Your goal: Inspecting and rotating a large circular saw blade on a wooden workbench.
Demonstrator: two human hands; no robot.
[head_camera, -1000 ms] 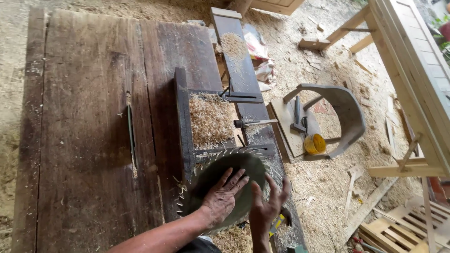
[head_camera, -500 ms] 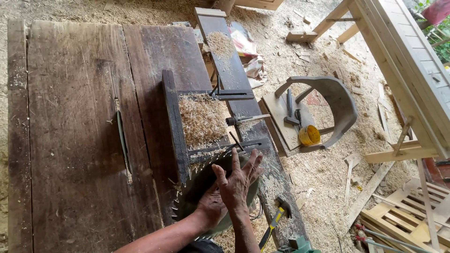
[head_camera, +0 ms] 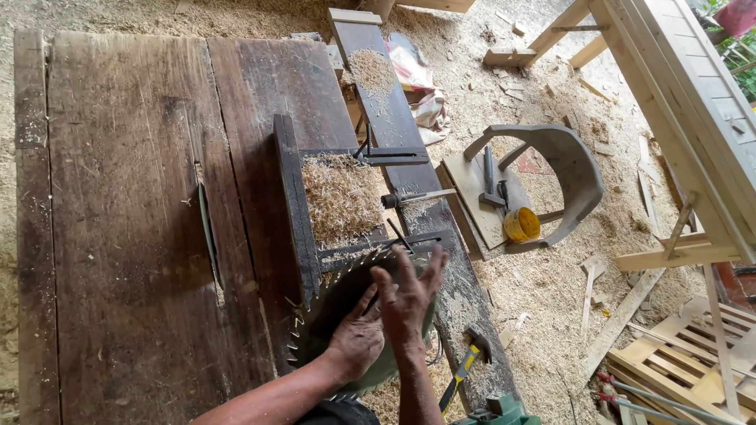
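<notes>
Head view: both hands (head_camera: 386, 323) flat on saw blade (head_camera: 335, 311), w/ hammer (head_camera: 466, 364) nearby.

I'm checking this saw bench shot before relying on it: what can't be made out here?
Head view:
- Centre of the circular saw blade: covered by the left hand and right hand.
- Blade's lower edge: hidden behind the forearms.
- Green tool: cut off by the bottom edge.
- Yellow container: contents too small.

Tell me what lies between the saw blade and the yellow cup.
In the head view, between the saw blade and the yellow cup lie the dark sawdust-strewn plank and the edge of a pale board holding the cup.
</notes>
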